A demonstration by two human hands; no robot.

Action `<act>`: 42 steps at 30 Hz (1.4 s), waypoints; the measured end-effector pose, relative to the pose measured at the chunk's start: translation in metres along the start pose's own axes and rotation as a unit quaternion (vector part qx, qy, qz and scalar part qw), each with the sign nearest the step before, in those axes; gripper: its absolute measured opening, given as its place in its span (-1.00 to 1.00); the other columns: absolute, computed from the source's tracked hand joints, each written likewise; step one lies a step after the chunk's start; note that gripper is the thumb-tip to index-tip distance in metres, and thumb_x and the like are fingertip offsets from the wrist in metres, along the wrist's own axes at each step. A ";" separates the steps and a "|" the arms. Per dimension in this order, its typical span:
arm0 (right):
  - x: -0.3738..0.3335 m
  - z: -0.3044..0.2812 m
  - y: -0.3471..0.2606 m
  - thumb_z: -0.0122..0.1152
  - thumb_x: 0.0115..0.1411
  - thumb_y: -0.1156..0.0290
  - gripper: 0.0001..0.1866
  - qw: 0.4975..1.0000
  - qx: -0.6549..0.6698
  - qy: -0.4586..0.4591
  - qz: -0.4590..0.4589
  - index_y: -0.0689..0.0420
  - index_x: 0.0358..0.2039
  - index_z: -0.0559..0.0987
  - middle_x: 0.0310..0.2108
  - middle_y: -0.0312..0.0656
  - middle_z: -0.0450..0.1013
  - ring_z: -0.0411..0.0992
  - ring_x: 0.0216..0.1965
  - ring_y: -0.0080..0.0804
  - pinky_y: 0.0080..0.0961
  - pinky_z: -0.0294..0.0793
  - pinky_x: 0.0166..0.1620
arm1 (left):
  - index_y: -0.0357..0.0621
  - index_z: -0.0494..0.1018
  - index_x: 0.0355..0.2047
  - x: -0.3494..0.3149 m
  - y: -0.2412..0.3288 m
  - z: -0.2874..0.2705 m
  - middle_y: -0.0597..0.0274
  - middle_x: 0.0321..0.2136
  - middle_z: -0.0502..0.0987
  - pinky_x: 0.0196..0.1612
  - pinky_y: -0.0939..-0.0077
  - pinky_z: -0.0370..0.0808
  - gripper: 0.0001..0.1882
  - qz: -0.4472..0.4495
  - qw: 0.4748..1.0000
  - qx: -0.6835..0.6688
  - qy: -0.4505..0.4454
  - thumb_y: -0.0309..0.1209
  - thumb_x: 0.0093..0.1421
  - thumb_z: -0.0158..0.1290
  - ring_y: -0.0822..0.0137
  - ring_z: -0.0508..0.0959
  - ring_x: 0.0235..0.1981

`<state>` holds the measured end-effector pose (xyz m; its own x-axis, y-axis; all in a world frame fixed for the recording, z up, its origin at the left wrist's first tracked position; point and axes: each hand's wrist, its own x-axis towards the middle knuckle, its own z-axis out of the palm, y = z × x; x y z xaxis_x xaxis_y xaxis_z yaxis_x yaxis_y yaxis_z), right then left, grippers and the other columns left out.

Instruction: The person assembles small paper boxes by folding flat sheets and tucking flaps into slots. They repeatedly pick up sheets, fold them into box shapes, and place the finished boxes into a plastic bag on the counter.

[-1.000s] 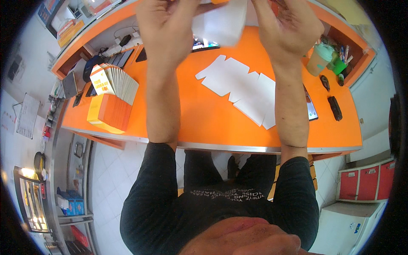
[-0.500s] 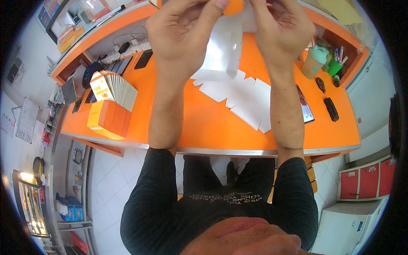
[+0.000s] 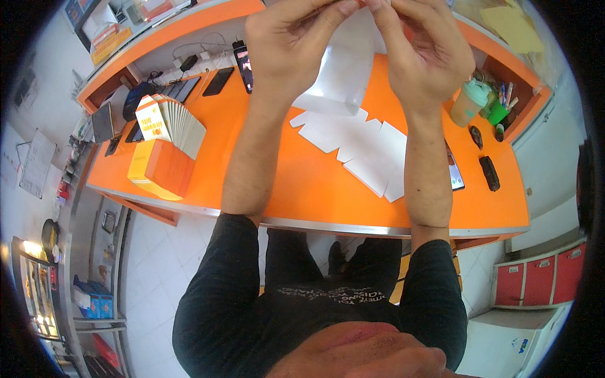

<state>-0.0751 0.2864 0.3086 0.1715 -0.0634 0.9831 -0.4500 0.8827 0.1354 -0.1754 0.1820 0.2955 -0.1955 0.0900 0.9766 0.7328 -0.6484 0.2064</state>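
Observation:
Both my hands are raised over the far part of the orange counter [image 3: 302, 183], fingertips close together at the top edge of view. My left hand [image 3: 287, 53] is closed in a pinch, and so is my right hand [image 3: 432, 57]. A sliver of orange shows between the fingertips; the rest of it is cut off by the frame. Just below and beyond the hands is a shiny, translucent plastic bag [image 3: 343, 75]; whether the fingers touch it cannot be seen. Flat white die-cut card pieces [image 3: 372, 154] lie between my forearms, partly overlapped by the bag.
A stack of folded yellow-orange cartons [image 3: 161, 167] stands left. Phones [image 3: 219, 82] lie at the back left, and another phone [image 3: 455, 173] rests by my right forearm. At right are a shaker bottle [image 3: 469, 104], a green pen cup [image 3: 498, 113] and a dark pouch [image 3: 489, 174].
My hands have come closer together at the fingertips, and the orange piece by my left fingers is now mostly out of sight. The view has shifted slightly, showing an upright phone behind my left hand.

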 end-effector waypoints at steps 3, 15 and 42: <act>0.000 0.001 -0.003 0.37 0.04 0.69 -0.90 1.000 0.000 0.012 -0.006 0.35 -0.37 0.66 -0.38 -0.05 0.56 0.54 -0.33 -0.33 -0.54 0.49 -0.27 | -0.46 0.59 -0.15 0.001 0.003 -0.009 0.03 -0.25 0.67 -0.18 0.57 0.59 -0.78 0.003 0.998 0.056 -0.037 -0.66 0.17 0.20 0.37 0.65 -0.25; -0.004 0.023 -0.010 0.23 0.25 0.15 -0.32 0.986 0.103 -0.083 -0.097 0.29 0.28 0.35 0.30 0.03 0.16 0.20 0.28 -0.04 -0.13 0.20 0.29 | -0.29 0.46 0.05 0.007 0.019 0.002 0.00 -0.09 0.59 -0.08 0.45 0.55 -0.65 0.100 0.984 0.144 0.016 -0.48 0.27 0.11 0.18 0.62 -0.11; -0.133 -0.133 -0.209 0.34 0.14 0.59 -0.68 0.789 0.222 -0.273 0.504 0.25 -0.05 0.62 -0.47 -0.17 0.56 0.53 -0.51 -0.53 -0.61 0.44 -0.41 | -0.36 0.53 -0.16 -0.217 0.209 -0.086 0.02 -0.27 0.64 -0.31 0.57 0.55 -0.81 -0.363 0.911 0.161 -0.114 -0.59 0.20 0.14 0.33 0.61 -0.34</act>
<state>0.1125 0.1717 0.1334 -0.8182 0.2678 0.5088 -0.3997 0.3712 -0.8381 -0.0358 -0.0380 0.1212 -0.5907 0.5845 0.5563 0.6249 -0.1049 0.7737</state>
